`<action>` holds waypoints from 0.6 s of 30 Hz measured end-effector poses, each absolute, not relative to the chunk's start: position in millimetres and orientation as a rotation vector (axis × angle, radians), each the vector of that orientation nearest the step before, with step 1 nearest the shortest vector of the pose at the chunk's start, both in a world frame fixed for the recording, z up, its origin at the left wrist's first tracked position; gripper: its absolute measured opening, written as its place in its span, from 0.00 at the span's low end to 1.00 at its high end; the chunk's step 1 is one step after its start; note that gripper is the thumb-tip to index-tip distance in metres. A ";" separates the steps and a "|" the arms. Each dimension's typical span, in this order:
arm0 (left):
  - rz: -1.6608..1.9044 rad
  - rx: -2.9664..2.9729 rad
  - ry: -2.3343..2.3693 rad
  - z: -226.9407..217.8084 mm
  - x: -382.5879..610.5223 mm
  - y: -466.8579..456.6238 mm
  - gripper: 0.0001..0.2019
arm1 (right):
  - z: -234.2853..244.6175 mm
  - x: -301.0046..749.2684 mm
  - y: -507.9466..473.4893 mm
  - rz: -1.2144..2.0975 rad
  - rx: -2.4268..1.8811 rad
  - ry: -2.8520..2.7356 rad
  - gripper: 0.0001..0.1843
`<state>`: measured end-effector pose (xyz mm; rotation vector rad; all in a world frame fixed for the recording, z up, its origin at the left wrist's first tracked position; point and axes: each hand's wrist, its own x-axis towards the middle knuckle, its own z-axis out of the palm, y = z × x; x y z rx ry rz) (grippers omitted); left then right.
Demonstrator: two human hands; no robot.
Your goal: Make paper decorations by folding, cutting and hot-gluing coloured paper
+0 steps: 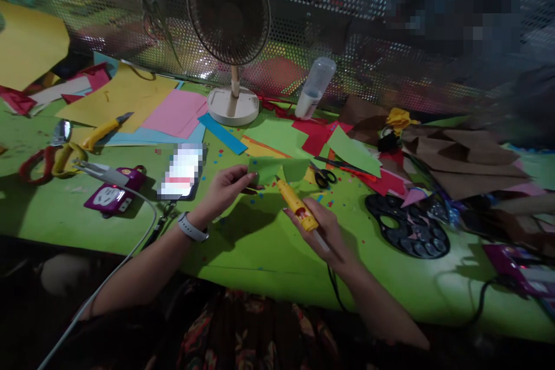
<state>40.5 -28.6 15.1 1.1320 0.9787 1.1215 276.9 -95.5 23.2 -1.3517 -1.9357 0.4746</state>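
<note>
My right hand [323, 228] is wrapped round a yellow glue gun [295, 202] with a pale glue stick poking from its back end. The gun's nozzle points up and left, at the edge of a folded green paper piece [265, 169]; whether it touches the paper I cannot tell. Thumb and fingers of my left hand [232, 188] pinch the left side of that paper, above the green table. Just right of the paper lie black-handled scissors [324, 178]. A phone [182, 170] with a lit screen rests left of my left hand.
A white fan [233, 107] stands at the back beside a tilted clear bottle [314, 89]. Purple power strips [115, 191] sit left and right, with cables. Yellow scissors, a cutter [106, 130], a black palette [407, 228] and brown paper [459, 156] lie about the green table [243, 248].
</note>
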 end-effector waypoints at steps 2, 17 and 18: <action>1.210 1.021 1.008 18.1 37.0 -25.6 0.13 | 27.3 294.1 -100.5 0.321 -1.389 -1.976 0.12; 1.355 0.675 0.981 22.7 28.0 -11.9 0.10 | -23.6 488.5 -160.0 -0.088 -2.298 -1.735 0.36; 1.356 0.668 0.978 22.3 27.7 -11.4 0.10 | -19.2 491.1 -160.4 -0.104 -2.274 -1.799 0.37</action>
